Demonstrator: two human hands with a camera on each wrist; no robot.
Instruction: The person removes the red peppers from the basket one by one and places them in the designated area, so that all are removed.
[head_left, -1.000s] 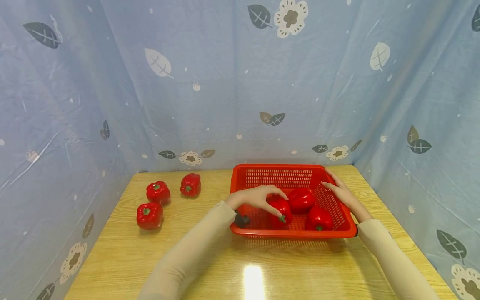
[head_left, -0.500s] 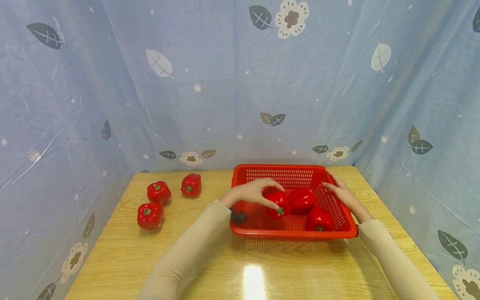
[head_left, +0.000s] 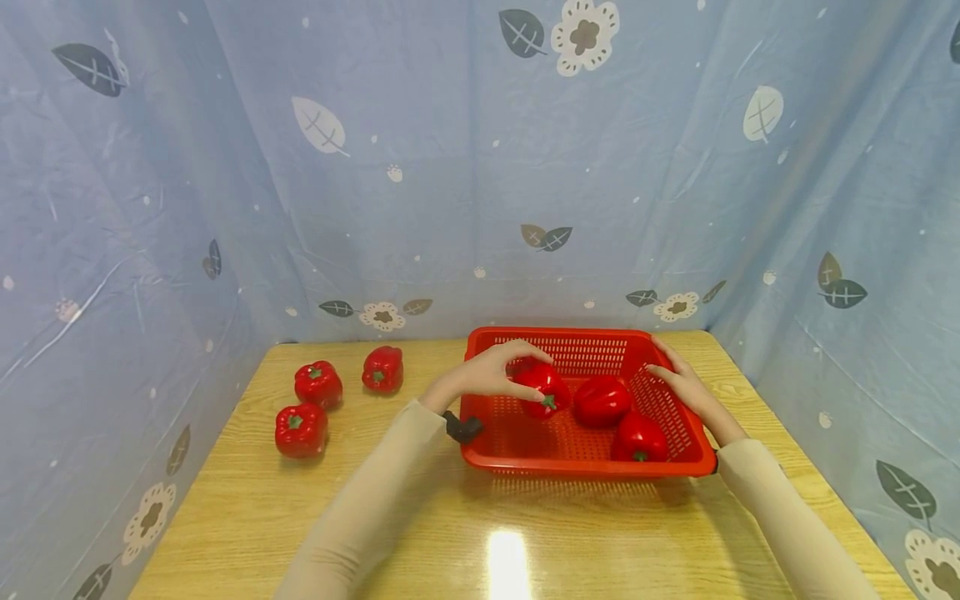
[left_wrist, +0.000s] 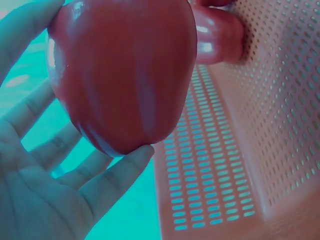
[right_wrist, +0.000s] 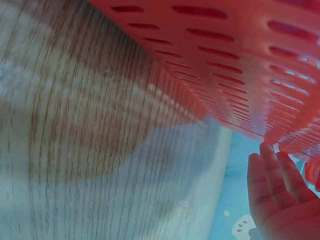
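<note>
My left hand (head_left: 486, 372) holds a red bell pepper (head_left: 553, 388) over the left half of the red plastic basket (head_left: 555, 467), thumb and fingers spread around it. In the left wrist view the bell pepper (left_wrist: 125, 75) fills the grasp, its lobed underside showing. My right hand (head_left: 686, 387) holds the basket's right rim, its thumb on the inner side. In the right wrist view, the fingers (right_wrist: 272, 175) lie against the outside of the slotted wall. Two more bell peppers, one behind (head_left: 602, 402) and one in front (head_left: 640, 437), lie in the basket's right half.
Three red bell peppers rest on the wooden table (head_left: 375, 467) at the left: one at the front (head_left: 301, 431), one just behind it (head_left: 318, 384), and one farther back (head_left: 382, 370). A patterned blue curtain (head_left: 420, 167) encloses the table's back and sides.
My left hand has moved left and toward the back with its bell pepper, away from the two others in the basket. The right hand has stayed on the rim.
</note>
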